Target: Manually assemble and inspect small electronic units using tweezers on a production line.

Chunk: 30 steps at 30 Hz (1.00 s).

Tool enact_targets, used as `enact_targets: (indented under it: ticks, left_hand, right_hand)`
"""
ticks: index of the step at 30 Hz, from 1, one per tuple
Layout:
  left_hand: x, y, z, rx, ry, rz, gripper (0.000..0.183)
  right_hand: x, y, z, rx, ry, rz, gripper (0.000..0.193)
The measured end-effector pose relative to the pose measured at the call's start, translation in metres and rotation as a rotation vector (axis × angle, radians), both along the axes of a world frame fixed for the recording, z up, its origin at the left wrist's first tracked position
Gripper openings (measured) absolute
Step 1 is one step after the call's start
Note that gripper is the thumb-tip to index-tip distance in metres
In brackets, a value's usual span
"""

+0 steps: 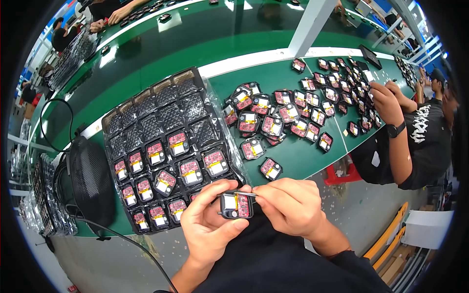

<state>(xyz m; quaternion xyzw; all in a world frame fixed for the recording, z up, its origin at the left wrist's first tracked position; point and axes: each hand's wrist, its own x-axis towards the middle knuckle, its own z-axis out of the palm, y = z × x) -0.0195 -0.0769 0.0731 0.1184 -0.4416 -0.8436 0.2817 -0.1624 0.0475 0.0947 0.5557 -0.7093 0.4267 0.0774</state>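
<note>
My left hand (pixel 202 227) is closed around the edges of a small square black case (pixel 237 205), held up in front of my body. Inside the open case show a red circuit board, a white block and a strip of yellow tape. My right hand (pixel 295 207) pinches a thin metal tool, probably tweezers (pixel 247 194), whose tip lies over the case's upper edge. Just beyond my hands, a black moulded tray (pixel 168 117) holds several similar cases in its nearer pockets; one case (pixel 165 181) sits tilted there.
Many similar cases (pixel 271 126) lie piled on the green bench (pixel 303 156) to the right of the tray. A black mesh bag (pixel 90 180) and cables are at the left. At the right another person's hand (pixel 386 102) works near more cases. A red stool (pixel 340 174) stands below.
</note>
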Motion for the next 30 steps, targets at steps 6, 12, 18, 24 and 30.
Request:
enact_targets:
  ticks: [6,12,18,24,30]
  left_hand:
    - [0.001,0.003,0.003,-0.010,-0.116,0.070,0.069]
    - [0.006,-0.002,-0.010,-0.147,-0.002,0.005,0.064]
    - [0.004,0.004,-0.008,-0.150,0.010,0.012,0.067]
    - [0.007,0.010,-0.016,-0.109,0.036,0.010,0.066]
    - [0.007,0.012,-0.012,-0.153,0.064,0.010,0.067]
  right_hand:
    - [0.000,-0.001,-0.004,0.021,0.019,0.008,0.021]
    - [-0.004,0.001,-0.012,0.011,0.046,0.036,0.021]
    - [-0.001,0.004,-0.012,-0.008,0.043,0.024,0.021]
    - [0.004,0.008,-0.018,-0.007,0.037,-0.011,0.019]
    - [0.006,0.012,-0.015,-0.023,0.068,-0.010,0.020]
